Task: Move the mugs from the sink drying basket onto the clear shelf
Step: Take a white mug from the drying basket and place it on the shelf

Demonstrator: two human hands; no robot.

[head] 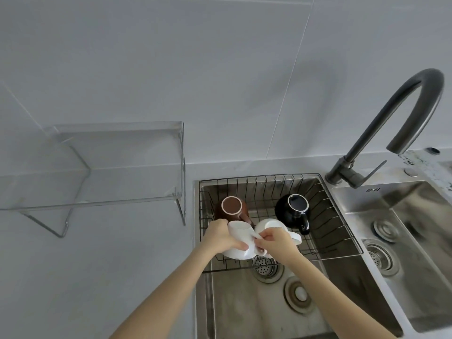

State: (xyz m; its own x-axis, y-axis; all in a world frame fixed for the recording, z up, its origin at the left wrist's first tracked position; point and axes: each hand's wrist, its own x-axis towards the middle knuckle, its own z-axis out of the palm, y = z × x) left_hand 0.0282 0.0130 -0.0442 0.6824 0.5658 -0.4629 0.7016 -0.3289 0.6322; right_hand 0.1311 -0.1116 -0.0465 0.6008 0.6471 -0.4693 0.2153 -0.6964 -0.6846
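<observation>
- Four mugs in the wire drying basket [342, 216], hung across the far part of the left sink bowl [239, 314]: brown mug [232, 206] far left, black mug [293, 209] far right, two white mugs at the near edge.
- Left hand [221, 237] wrapped round the body of the near-left white mug [238, 241], fingers closed on its left wall, thumb across the lower front; mug tilted, mouth facing up and far.
- Right hand [275, 241] pinching that mug's handle side, fingertips curled tight; exact contact point hard to tell, partly hidden by the fingers.
- Second white mug [271, 226] just beside and right of the held one, touching or nearly so; handle pointing right.
- Glazed ceramic by the look: rigid, moderately heavy, brittle, probably slick if still wet from draining.
- Best hold judged to be a full wrap round the body or fingers through the handle loop, not a pinch on the rim.
- Risk of clinking against the neighbouring white mug or the basket wires on lifting; straight-up lift advised before swinging left.
- Clear shelf [97, 167] well apart to the left on the counter, nothing visible on its top; transparent edges hard to judge, so a slow, flat set-down is wise.
</observation>
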